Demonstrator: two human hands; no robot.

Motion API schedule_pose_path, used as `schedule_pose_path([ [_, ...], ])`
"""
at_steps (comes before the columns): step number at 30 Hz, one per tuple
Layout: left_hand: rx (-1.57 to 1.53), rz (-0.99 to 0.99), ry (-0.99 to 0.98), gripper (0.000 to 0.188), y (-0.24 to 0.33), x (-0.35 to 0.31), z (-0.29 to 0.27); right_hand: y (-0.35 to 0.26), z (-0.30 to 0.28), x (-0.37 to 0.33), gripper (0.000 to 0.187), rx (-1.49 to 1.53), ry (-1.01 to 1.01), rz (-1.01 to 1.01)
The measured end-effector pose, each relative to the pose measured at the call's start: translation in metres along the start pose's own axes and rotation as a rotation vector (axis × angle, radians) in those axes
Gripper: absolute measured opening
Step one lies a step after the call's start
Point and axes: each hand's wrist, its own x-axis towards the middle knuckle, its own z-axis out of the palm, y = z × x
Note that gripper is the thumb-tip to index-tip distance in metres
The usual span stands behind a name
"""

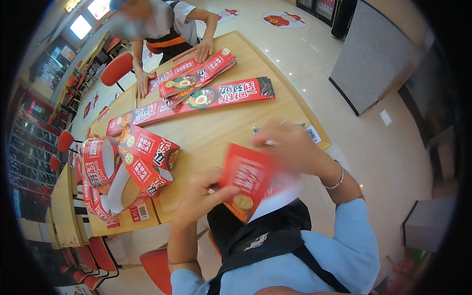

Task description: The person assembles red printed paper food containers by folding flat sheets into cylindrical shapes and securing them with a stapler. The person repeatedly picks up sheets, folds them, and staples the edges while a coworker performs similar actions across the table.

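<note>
Sleeve (246, 179): red printed card, held up in front of the black apron (278, 241) at the left fingers; its right part smears with blur, and a white face shows below the right fingers.
Left hand (201, 194): thumb on the near face, fingers pinching the sleeve by its left edge.
Right hand (285, 140): at the sleeve's upper right; the fingers are blurred, so I cannot tell whether they grasp it or are free of it.
Bracelet (336, 177): silver, on the wrist behind the right fingers.
Loops (145, 177): red printed cards bent round, clustered left of the left fingers on the wooden table (211, 128), white insides showing.
Strips (236, 96): long, flat and red, stacked beyond both hands' fingers, well apart from them; a fanned pile (201, 73) overlaps their far side.
Co-worker (179, 46): across the table, well beyond the fingers, in a dark apron with an orange band; both hands rest at the far printed cards.
Chair (157, 268): red, nearer the wearer than the left fingers.
</note>
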Motion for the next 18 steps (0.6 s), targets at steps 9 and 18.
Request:
schedule_pose_path([
  [9, 0.299, 0.348, 0.741, 0.017, -0.003, -0.022, 0.031, -0.02, 0.019, -0.04, 0.077, 0.36, 0.129, 0.114],
  [18, -0.36, 0.336, 0.565, 0.035, -0.021, 0.0, 0.07, -0.029, 0.054, -0.041, 0.023, 0.651, 0.277, 0.448],
])
